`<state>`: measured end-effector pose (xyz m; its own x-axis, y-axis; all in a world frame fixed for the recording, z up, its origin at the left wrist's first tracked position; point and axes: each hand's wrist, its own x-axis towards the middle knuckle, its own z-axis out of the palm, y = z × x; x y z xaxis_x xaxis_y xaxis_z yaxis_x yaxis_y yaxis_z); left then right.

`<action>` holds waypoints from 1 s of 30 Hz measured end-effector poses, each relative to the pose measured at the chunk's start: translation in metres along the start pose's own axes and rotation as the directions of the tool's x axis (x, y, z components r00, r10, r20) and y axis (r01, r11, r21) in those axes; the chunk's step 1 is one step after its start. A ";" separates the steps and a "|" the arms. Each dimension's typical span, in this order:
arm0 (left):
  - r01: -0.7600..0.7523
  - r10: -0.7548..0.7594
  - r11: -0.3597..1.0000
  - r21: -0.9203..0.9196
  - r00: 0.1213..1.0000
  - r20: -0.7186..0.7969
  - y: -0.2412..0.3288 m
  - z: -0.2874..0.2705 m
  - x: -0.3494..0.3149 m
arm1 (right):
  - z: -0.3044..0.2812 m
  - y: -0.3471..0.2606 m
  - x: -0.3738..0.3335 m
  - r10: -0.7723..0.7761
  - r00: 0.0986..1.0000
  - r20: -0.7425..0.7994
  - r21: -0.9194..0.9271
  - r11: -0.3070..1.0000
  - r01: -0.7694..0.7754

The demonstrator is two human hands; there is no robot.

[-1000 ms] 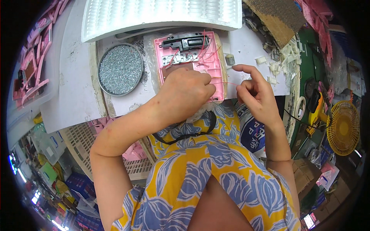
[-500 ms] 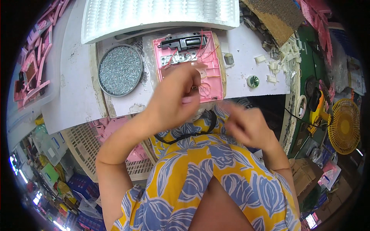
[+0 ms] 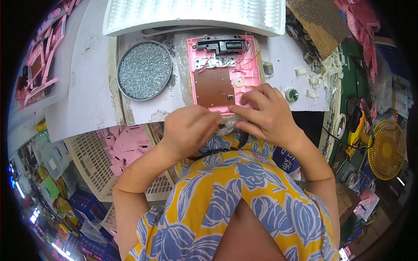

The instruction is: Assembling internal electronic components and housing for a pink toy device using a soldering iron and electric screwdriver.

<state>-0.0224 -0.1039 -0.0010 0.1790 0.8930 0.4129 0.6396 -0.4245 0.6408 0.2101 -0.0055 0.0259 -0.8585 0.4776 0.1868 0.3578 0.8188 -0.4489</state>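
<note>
A pink plastic housing (image 3: 248,69) lies open on the white bench, with a brown circuit board (image 3: 214,89), a black part at its far end and thin red wires inside. My left hand (image 3: 187,130) is at the housing's near edge with its fingers curled; what it pinches is hidden. My right hand (image 3: 265,114) rests on the housing's near right corner, fingers pressing on it and on a small pale piece between both hands. Thin red wires run under my hands toward my chest.
A round metal tray of small screws (image 3: 144,69) sits left of the housing. A white ribbed panel (image 3: 191,15) lies behind. Small white parts (image 3: 320,74) and a round green-centred piece (image 3: 291,95) lie right. Baskets of pink parts (image 3: 126,145) stand below; a yellow fan (image 3: 386,150) right.
My right hand came from the bench's right side, dipped toward my chest, then moved onto the housing's near right corner. My left hand slid back off the housing to its near edge.
</note>
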 end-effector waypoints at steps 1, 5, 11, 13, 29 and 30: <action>0.116 -0.116 0.993 0.005 0.993 -0.037 -0.002 -0.002 -0.003 | -0.004 -0.008 0.004 0.022 1.000 0.014 -0.020 1.000 -0.022; 0.508 -0.511 0.856 -0.091 0.859 -0.015 -0.009 -0.010 -0.019 | -0.002 -0.024 0.010 0.058 0.992 -0.114 0.023 0.998 -0.055; 0.313 -0.317 0.947 0.068 0.947 0.053 0.006 0.005 -0.048 | 0.046 -0.047 0.041 0.031 0.996 -0.081 -0.009 0.999 -0.032; 0.343 -0.354 0.935 0.088 0.918 0.182 0.013 0.004 -0.055 | 0.052 -0.045 0.043 -0.001 0.989 -0.150 -0.005 1.000 0.000; 0.581 -0.616 0.786 -0.214 0.701 -0.359 -0.208 -0.136 0.128 | -0.083 0.085 0.108 0.341 0.662 -0.667 0.270 0.939 -0.212; 0.607 -0.658 0.753 -0.255 0.691 -0.300 -0.219 -0.147 0.125 | -0.099 0.098 0.145 0.290 0.621 -0.728 0.215 0.957 -0.194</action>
<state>-0.2496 0.0789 0.0055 -0.5214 0.8514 0.0571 0.3999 0.1847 0.8978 0.1573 0.1760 0.0956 -0.1620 0.7658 0.6223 0.4300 0.6224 -0.6539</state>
